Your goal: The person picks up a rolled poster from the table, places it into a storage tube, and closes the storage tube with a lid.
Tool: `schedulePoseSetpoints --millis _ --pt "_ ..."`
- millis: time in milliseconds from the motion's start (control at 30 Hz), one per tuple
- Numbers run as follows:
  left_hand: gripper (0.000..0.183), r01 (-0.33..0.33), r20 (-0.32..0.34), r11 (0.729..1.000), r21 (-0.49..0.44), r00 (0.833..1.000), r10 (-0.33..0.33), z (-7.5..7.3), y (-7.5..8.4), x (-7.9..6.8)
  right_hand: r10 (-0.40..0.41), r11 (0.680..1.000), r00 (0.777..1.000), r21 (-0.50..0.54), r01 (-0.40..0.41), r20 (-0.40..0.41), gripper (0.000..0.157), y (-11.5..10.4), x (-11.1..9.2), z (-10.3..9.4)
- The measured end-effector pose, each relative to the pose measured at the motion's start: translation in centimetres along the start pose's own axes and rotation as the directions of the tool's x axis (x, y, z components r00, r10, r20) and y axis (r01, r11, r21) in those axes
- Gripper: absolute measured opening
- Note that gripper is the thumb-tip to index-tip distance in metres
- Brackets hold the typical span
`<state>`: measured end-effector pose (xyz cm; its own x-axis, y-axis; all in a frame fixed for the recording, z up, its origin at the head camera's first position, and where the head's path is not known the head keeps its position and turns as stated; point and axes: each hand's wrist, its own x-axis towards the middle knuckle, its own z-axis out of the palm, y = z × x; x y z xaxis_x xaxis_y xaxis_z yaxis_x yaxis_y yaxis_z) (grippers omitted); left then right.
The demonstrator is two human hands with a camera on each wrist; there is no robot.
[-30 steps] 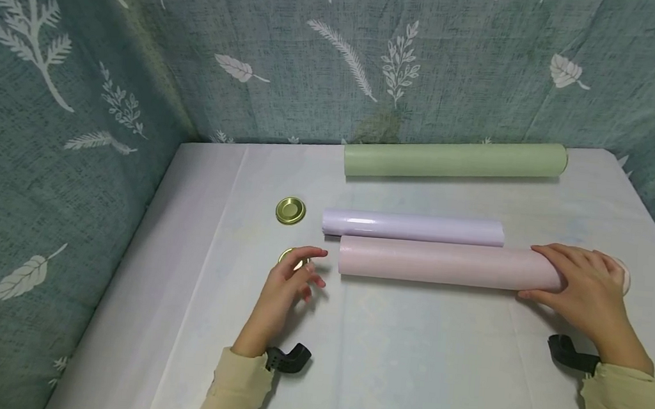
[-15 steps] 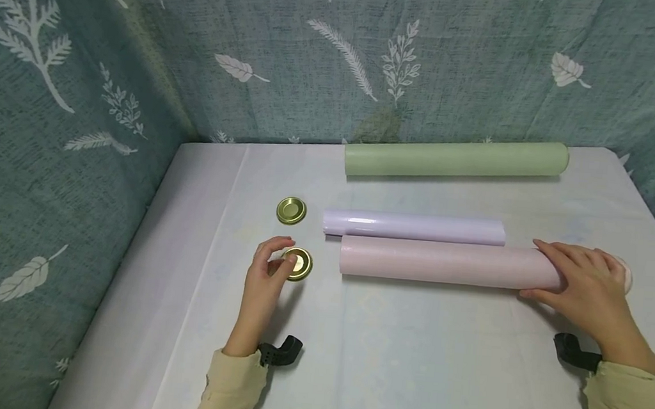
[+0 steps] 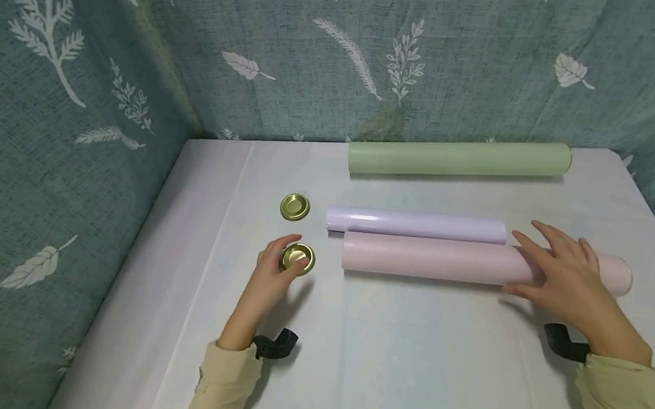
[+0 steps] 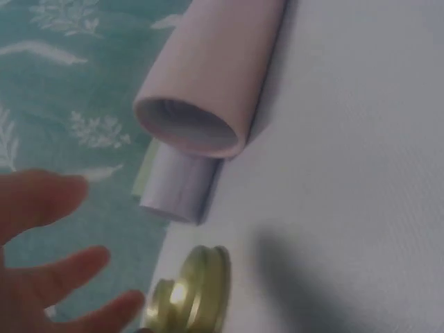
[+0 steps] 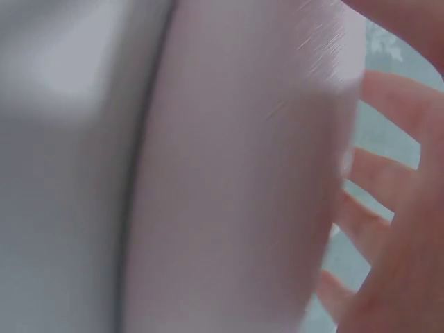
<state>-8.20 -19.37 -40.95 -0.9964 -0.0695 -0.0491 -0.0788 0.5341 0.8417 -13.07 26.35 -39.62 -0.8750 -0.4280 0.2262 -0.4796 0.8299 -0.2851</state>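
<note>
My left hand (image 3: 266,275) is at the nearer gold lid (image 3: 304,252), a round metal piece with a recessed middle. Thumb and forefinger stand apart on either side of it, the thumb overlapping its near edge in the head view. The left wrist view has its gold side (image 4: 207,291) below the spread fingers (image 4: 66,274). Over the right part of a pink roll (image 3: 427,258) is my right hand (image 3: 571,291), fingers spread and thumb along the near side. The roll's hollow end (image 4: 187,128) faces the left wrist camera.
A second gold lid (image 3: 295,207) lies farther back. Behind the pink roll, a shorter glossy lilac roll (image 3: 418,224) lies parallel. Along the back edge of the white-covered table (image 3: 408,358) rests a green roll (image 3: 458,159), before a green leaf-patterned curtain (image 3: 295,28).
My left hand has drawn back left from over the nearer lid and come round its left side. My right hand has loosened from the pink roll, its fingers spreading and shifting slightly left.
</note>
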Motion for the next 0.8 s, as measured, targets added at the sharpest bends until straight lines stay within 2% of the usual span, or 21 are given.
schedulePoseSetpoints --millis 100,233,367,500,667,800 --pt "0.051 -0.036 0.053 0.997 0.075 0.998 0.032 -0.1 0.5 -0.1 -0.048 0.999 0.999 -0.016 0.048 0.0 0.091 -0.8 1.0 -0.5" --pt "0.053 -0.027 0.128 0.991 0.134 0.992 0.009 -0.5 1.5 -0.1 -0.105 0.994 0.994 -0.013 0.106 0.026 0.087 -2.3 2.4 -0.9" --pt "0.056 -0.022 0.191 0.983 0.184 0.981 -0.014 -0.9 2.9 0.6 -0.116 0.993 0.991 0.046 0.113 0.073 0.082 -3.8 4.0 -1.0" --pt "0.057 -0.028 0.209 0.976 0.218 0.978 -0.019 -1.0 4.0 2.1 -0.087 0.987 0.984 0.144 0.065 0.158 0.08 -4.7 5.2 -0.8" --pt "0.056 -0.045 0.244 0.953 0.301 0.969 -0.032 -0.4 4.0 3.8 -0.005 0.976 0.964 0.21 -0.053 0.265 0.082 -4.8 5.9 -0.1" --pt "0.055 -0.007 0.248 0.95 0.312 0.966 -0.074 -0.1 3.5 4.8 0.039 0.966 0.968 0.238 -0.1 0.249 0.08 -4.8 6.1 0.0"
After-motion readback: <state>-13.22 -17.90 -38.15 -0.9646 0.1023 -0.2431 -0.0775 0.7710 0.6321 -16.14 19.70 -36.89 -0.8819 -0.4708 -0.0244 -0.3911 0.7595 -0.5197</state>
